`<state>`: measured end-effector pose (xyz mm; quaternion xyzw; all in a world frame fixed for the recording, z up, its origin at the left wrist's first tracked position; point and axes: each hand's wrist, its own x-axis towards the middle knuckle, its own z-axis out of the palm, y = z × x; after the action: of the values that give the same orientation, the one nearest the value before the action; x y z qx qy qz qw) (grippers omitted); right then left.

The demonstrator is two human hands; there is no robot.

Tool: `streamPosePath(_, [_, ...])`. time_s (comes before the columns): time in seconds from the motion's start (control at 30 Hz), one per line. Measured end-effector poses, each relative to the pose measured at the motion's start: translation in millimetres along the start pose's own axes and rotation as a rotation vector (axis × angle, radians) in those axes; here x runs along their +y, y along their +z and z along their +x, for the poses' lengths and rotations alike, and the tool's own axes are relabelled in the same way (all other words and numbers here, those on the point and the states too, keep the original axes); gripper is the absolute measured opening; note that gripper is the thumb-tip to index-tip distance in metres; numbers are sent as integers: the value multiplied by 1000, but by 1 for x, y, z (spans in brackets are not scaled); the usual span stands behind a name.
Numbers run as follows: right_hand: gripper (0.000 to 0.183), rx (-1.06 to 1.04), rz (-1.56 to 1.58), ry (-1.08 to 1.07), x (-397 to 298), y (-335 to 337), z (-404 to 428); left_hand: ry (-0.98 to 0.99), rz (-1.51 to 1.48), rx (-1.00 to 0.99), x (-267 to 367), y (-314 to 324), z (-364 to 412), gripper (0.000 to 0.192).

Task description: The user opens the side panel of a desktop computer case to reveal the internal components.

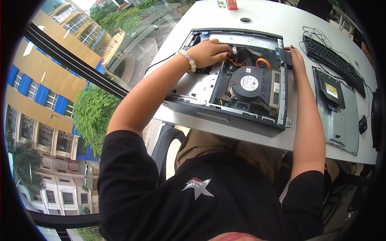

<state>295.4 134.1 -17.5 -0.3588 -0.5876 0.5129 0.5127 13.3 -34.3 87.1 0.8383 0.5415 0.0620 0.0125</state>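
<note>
A desktop computer case (196, 81) lies on the white table with its inside exposed. My left hand (209, 52), with a beaded bracelet at the wrist, reaches over the case; its thumb and index fingertips meet beside a white connector (234, 50) and a bundle of dark cables. Whether they pinch a cable cannot be told. My right hand (294, 63) rests along the case's right side, next to a black part (285, 58) that juts out there; its grip is partly hidden. Inside the case sit a round blower fan (247, 82) and a looped orange cable (263, 62).
Right of the case, a metal side panel (346, 129) carries an optical drive (330, 87). Beyond lie a black keyboard (334, 61) with tangled cable and a mouse (363, 124). A red carton (232, 4) stands near a cable hole (246, 20). A window is at left.
</note>
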Motion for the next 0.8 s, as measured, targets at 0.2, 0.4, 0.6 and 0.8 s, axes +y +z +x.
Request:
streamPosePath(0.2, [35,-50,-47,60,2,-5,1,-41,46,19,1,1,1,32])
streamPosePath(0.4, [37,-74,-32,24,-1,-6,-2,39,113,73,5,3,1,33])
streamPosePath(0.6, [32,-34,52,-121,21,-7,15,28,212,-1,9,-4,7,29])
streamPosePath(0.8, [31,-40,34,-75,19,9,11,-215,-165,-68,15,-25,-10,41])
